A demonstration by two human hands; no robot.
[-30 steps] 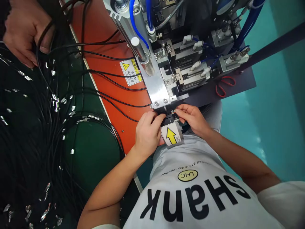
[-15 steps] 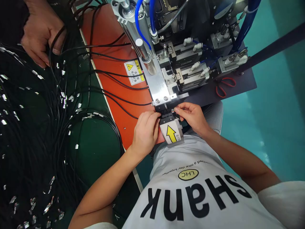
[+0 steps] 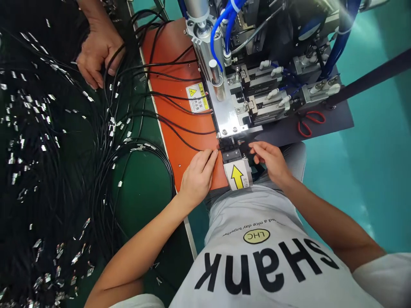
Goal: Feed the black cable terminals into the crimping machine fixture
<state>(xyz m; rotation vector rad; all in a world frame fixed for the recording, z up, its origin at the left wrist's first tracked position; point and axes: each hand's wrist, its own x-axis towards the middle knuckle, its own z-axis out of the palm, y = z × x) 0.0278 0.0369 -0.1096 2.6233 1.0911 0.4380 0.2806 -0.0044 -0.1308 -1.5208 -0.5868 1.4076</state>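
Observation:
My left hand (image 3: 197, 175) lies on the orange mat (image 3: 180, 128), fingers stretched out toward the black fixture (image 3: 231, 154) below the machine's aluminium plate (image 3: 229, 119). A thin black cable (image 3: 180, 139) runs from the fixture across the mat under those fingertips. My right hand (image 3: 271, 160) sits at the fixture's right side, fingers curled in a pinch; what they hold is too small to name. A white block with a yellow arrow (image 3: 238, 176) stands between the two hands.
A pneumatic machine with blue hoses (image 3: 224, 17) fills the top centre. Red scissors (image 3: 310, 122) lie on its dark base. Several black cables with metal ends (image 3: 64, 141) cover the green table at left, where another person's hand (image 3: 98, 53) grips cables.
My left hand has uncurled from the fixture and now lies flat on the mat. My right hand has drawn slightly back from the fixture. The view has shifted, so everything sits further right.

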